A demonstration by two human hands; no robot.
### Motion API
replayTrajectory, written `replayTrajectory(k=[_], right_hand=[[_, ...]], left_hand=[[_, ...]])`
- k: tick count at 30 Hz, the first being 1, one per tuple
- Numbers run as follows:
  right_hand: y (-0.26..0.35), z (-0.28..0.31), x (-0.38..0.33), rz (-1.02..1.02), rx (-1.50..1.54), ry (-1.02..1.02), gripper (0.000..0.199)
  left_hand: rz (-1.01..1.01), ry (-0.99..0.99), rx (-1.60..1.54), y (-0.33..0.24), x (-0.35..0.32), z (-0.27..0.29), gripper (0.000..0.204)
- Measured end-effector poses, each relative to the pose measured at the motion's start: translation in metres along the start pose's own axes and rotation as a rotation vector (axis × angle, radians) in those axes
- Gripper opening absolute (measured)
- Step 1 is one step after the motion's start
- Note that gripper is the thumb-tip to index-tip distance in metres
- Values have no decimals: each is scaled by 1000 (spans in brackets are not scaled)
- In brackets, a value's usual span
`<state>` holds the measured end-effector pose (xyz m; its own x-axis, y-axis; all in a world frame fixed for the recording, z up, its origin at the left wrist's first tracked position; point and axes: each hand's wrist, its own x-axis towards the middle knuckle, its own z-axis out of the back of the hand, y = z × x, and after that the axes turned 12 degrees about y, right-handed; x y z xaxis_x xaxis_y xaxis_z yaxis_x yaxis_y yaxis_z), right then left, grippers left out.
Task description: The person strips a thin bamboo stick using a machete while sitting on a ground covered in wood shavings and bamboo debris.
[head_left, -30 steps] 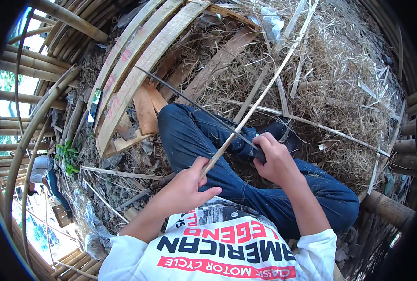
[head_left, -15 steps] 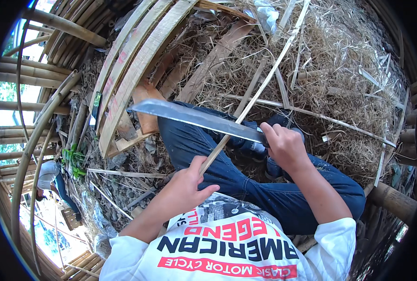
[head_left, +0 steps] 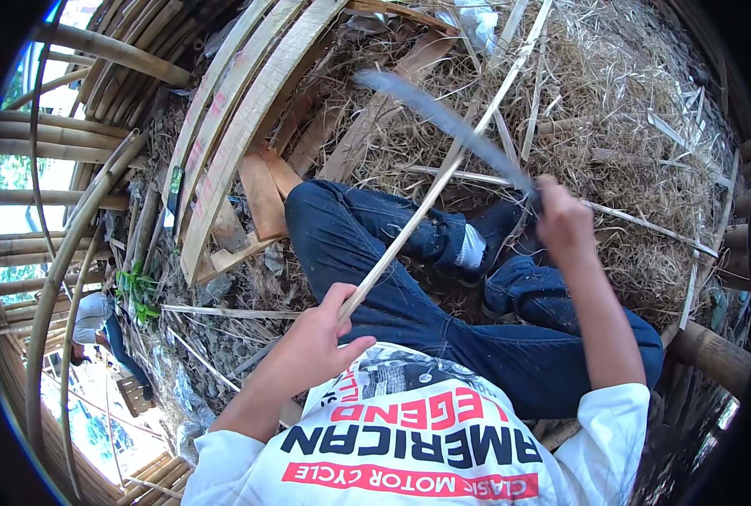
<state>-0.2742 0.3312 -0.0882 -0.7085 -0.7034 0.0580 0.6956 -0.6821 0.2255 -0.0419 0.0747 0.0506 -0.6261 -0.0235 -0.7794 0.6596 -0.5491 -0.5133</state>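
Bamboo strip (head_left: pixel 443 181) clamped in left hand (head_left: pixel 316 341); right hand (head_left: pixel 561 221) fisted on raised, blurred knife (head_left: pixel 443 122), apparently mid-swing. Strip looks uncut; shavings heaped around.

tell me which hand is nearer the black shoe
Right. The right hand with the blurred blade is just beside the black shoe; the left hand holds the bamboo strip lower down, farther off.

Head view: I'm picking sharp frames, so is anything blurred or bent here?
In the head view, the long blade in the right hand is smeared by motion; the left hand and thin strip look sharp; bamboo poles curve near the rim.
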Motion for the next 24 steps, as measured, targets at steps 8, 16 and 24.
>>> replayTrajectory(k=[8,16,24], right_hand=[[29,1,-12,-51,191,23,44],[94,8,-3,115,294,301,36],[69,-2,2,-7,302,362,31]], left_hand=[[-11,55,-90,2,8,-5,50],[-131,86,-111,-1,21,-21,50],[-97,76,-72,-1,19,-22,49]])
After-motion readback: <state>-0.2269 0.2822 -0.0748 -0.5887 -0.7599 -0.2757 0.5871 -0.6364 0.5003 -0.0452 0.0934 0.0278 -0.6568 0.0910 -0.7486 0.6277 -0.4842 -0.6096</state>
